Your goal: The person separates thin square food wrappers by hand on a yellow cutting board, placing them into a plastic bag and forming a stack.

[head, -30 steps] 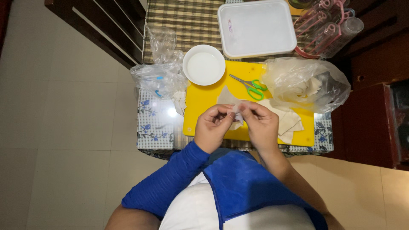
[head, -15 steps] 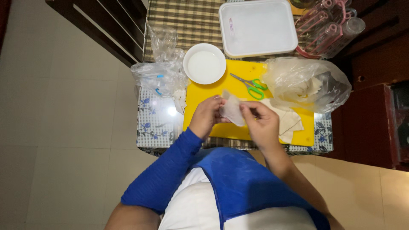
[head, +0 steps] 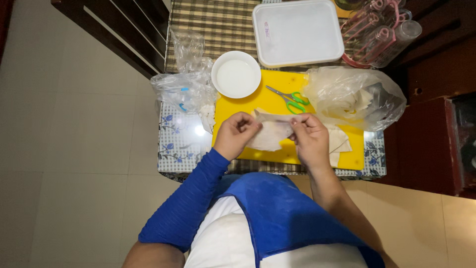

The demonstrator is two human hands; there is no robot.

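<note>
Between both hands, a thin translucent wrapper sheet [head: 271,133] hangs creased.

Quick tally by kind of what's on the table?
Yellow cutting board: 1
White bowl: 1
White lidded tray: 1
Green-handled scissors: 1
Clear plastic bags: 2
Pale sheet held in both hands: 1
Total: 7

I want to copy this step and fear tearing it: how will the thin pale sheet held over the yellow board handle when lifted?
The sheet probably is floppy: it sags between the left hand and right hand pinching its top edge. It looks thin and translucent, so likely light and easily torn. Supporting it with both hands seems wise.
</note>
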